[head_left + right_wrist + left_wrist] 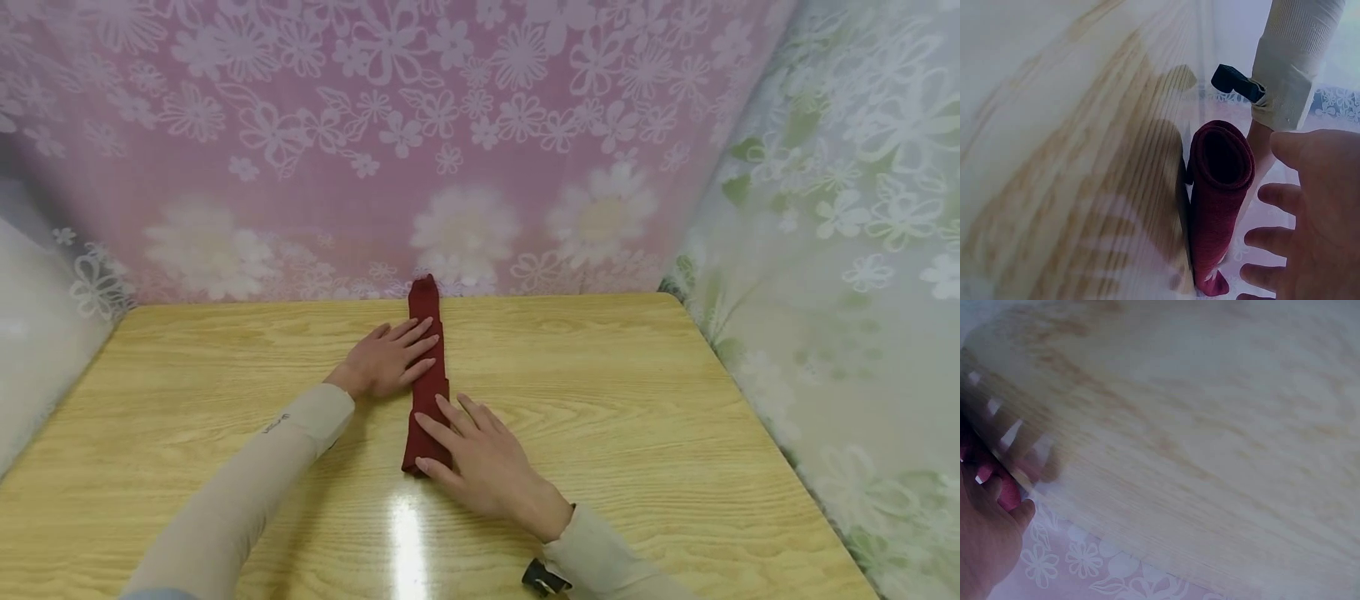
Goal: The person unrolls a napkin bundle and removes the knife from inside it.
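A dark red cloth point(427, 379), folded into a long narrow strip, lies on the wooden table point(637, 417) and runs away from me toward the back edge. My left hand point(390, 360) lies flat with straight fingers on the strip's middle part. My right hand point(480, 458) presses flat on the near end, fingers spread. In the right wrist view the red cloth point(1216, 206) shows its folded end beside my right hand point(1310, 219). The left wrist view is blurred; a bit of red cloth point(1004, 494) shows under my left hand point(988, 544).
Floral curtains stand close behind the table point(450, 150) and along its right side point(847, 275). A pale wall or cloth borders the left edge point(37, 333). A black strap clip point(542, 577) sits at my right sleeve cuff.
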### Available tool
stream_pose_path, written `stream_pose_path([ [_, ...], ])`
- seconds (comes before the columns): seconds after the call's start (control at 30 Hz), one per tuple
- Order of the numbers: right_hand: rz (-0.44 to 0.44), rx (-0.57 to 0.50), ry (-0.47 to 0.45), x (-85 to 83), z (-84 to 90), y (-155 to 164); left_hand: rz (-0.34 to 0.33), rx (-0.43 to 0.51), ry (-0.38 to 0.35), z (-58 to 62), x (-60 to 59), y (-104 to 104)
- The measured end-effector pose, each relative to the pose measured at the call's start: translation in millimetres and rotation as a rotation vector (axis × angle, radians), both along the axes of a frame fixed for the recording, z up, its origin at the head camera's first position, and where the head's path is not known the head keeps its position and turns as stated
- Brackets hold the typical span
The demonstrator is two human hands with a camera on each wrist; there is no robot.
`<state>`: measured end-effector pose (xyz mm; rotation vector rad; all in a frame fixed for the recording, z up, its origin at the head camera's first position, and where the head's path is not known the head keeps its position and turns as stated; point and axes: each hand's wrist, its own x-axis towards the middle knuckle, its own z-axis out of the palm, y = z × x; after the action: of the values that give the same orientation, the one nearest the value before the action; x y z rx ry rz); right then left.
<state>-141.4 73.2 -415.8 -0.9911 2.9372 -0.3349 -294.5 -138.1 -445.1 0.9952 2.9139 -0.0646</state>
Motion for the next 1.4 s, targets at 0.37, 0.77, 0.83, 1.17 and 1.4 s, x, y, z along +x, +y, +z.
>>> stream_pose_path([
  [0.37,0.017,0.0,0.026,-3.6,1.2,-3.3,0.024,-0.013,-0.027,4.2,-2.1,-2.2],
  [0.77,0.068,-0.034,0.102,-6.6,3.4,-11.2,0.015,-0.028,-0.024,5.6,-7.0,-0.7],
  [0.83,0.068,-0.037,0.102,-6.2,4.0,-12.6,0.011,-0.012,-0.027,4.3,-7.2,-1.2],
  [1.17,0.073,-0.081,0.081,-5.7,4.4,-19.4,0.014,-0.036,-0.035,2.9,-5.6,-2.1],
  [1.4,0.055,-0.167,0.008,-5.8,6.4,-20.3,0.016,-0.036,-0.045,1.3,-5.2,-2.7],
])
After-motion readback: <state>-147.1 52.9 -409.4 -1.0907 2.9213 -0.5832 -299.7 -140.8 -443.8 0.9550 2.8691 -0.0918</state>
